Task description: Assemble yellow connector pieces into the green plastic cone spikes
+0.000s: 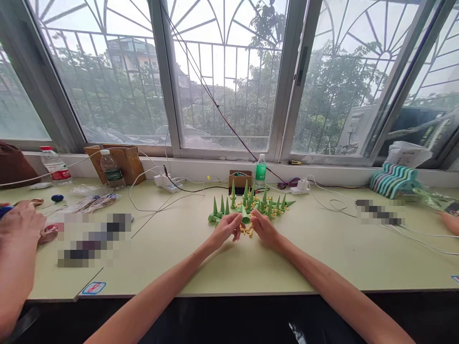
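Between my two hands is a green plastic spike [245, 216], its wide round open end turned toward me. My left hand [229, 226] is closed on it with thumb and fingers. My right hand [263, 224] is right beside the spike, its fingers curled into a pinch; what they hold, if anything, is hidden. Just beyond the hands stand several more green spikes [264, 198], points up, some lying down. Small yellow plastic pieces [278, 210] are scattered among them, and a few lie under my hands.
Behind the spikes are a small cardboard box [240, 178] and a green-labelled bottle [261, 170]. White cables and a power strip [167, 183] run along the back. Light-blue hangers [394, 180] stand right. Other people's hands [27, 222] show at both sides.
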{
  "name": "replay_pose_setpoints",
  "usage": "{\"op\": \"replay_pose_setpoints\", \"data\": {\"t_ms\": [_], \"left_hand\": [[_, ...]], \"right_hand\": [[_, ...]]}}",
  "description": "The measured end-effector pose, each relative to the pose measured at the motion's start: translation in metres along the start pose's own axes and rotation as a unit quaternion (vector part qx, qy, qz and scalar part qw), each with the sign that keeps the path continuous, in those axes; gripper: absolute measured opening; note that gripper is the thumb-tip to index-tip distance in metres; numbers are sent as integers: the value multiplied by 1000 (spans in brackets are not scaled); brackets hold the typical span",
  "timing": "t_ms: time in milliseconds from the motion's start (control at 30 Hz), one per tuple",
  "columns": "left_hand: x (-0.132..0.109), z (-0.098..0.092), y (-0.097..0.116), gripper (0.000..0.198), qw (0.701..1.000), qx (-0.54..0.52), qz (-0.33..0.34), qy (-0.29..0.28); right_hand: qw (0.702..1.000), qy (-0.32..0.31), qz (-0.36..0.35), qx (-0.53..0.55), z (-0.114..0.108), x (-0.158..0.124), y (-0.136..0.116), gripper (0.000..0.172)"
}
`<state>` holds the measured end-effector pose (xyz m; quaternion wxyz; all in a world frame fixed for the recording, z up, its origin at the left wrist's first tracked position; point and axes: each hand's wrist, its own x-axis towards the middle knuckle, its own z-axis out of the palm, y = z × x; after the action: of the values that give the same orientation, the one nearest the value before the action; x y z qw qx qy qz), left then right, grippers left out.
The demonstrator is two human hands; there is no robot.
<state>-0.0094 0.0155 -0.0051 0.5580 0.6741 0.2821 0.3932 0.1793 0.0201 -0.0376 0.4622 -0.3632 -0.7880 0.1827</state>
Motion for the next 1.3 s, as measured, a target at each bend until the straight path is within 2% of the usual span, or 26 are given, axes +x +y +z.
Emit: {"op": "replay_pose_setpoints", "data": {"t_ms": [1300], "left_hand": [[2, -2, -3, 40, 1000, -17, 9, -1]], "right_hand": [[1000, -14, -10, -7, 1, 1, 3, 22]]}}
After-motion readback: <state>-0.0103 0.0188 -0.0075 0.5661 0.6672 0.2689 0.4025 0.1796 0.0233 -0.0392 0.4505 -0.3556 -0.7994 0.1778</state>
